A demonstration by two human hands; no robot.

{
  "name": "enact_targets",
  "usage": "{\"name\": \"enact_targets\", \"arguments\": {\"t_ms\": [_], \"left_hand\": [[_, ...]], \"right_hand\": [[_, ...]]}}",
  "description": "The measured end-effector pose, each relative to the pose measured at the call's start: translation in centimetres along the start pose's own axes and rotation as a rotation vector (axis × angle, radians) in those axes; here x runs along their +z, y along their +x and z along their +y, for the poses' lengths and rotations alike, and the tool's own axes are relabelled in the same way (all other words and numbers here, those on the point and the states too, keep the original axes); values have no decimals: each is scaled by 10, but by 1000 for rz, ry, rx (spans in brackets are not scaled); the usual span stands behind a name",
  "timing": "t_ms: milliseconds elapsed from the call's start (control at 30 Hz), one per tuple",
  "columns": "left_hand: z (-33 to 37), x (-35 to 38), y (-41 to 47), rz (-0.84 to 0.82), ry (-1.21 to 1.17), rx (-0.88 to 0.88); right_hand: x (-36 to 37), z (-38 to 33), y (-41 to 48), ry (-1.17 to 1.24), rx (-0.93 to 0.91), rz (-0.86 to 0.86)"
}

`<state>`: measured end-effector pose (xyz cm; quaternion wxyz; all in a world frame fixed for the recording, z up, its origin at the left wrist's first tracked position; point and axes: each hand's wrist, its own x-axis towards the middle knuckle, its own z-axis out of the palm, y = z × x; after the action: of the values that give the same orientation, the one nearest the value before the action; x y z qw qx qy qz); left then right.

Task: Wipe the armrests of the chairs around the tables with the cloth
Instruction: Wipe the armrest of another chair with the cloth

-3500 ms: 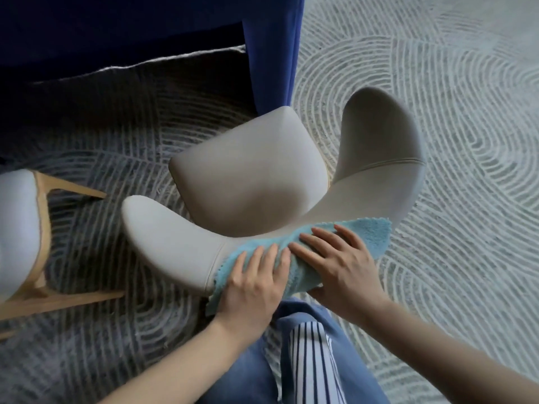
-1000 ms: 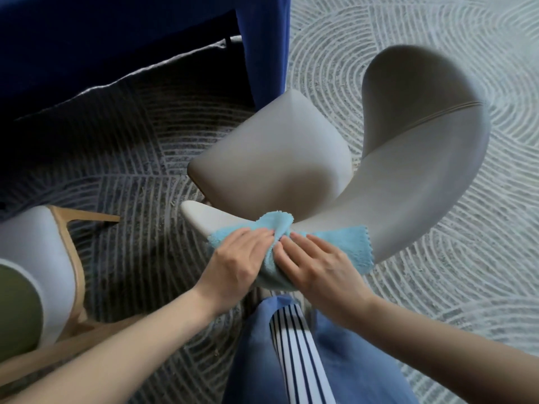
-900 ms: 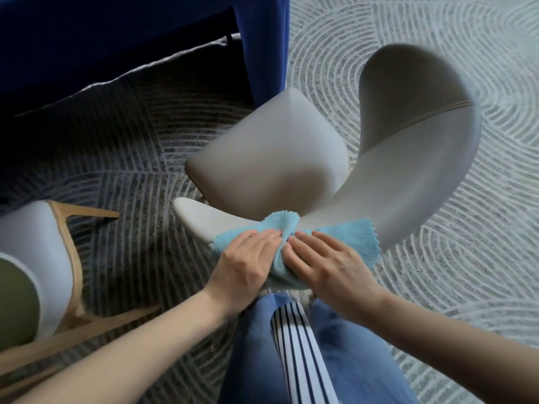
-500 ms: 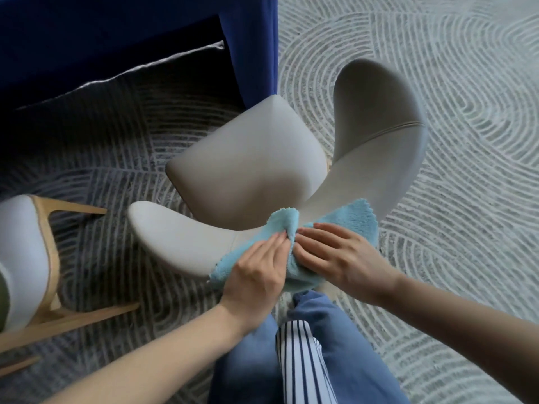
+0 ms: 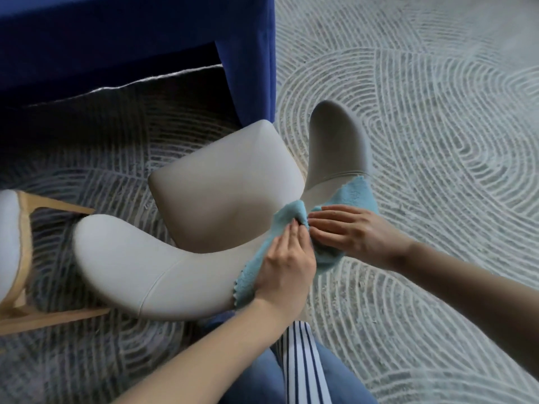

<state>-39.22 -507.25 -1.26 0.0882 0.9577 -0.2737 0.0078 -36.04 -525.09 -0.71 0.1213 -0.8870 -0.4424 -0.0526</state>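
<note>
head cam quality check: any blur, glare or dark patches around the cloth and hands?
Head view: cloth, left hand and right hand evenly lit, fairly sharp; no glare on the grey chair; rug under the blue table drops into deep shadow; wooden-framed chair at the left edge looks slightly soft.

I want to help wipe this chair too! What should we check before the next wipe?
1. Blue cloth lying on the beige chair: ok.
2. Left hand pressing flat on the cloth: ok.
3. Right hand pinching the cloth: cannot tell.
4. Cloth spread smooth: not ok, it is bunched between the hands.
5. Armrest on the left bare, with nothing lying on it: ok.
</note>
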Motion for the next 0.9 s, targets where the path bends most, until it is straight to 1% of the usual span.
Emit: {"name": "enact_targets", "arguments": {"t_ms": [133, 233, 400, 500, 667, 800, 900], "left_hand": [[13, 4, 19, -35, 48, -47], [21, 5, 33, -117, 37, -100], [40, 8, 64, -165, -18, -148], [51, 10, 89, -244, -30, -204], [65, 15, 129, -244, -43, -346], [71, 19, 153, -290, -73, -437], [74, 22, 178, -259, -127, -541]], "right_hand": [[-4, 35, -2, 28, -81, -56], [-5, 58, -4, 46, -141, -59], [-12, 94, -8, 65, -162, -80], [-16, 120, -9, 47, -162, -86], [-18, 161, -6, 68, -184, -103], [-20, 188, 4, 80, -242, -114], [-21, 216, 12, 111, -274, -132]]}}
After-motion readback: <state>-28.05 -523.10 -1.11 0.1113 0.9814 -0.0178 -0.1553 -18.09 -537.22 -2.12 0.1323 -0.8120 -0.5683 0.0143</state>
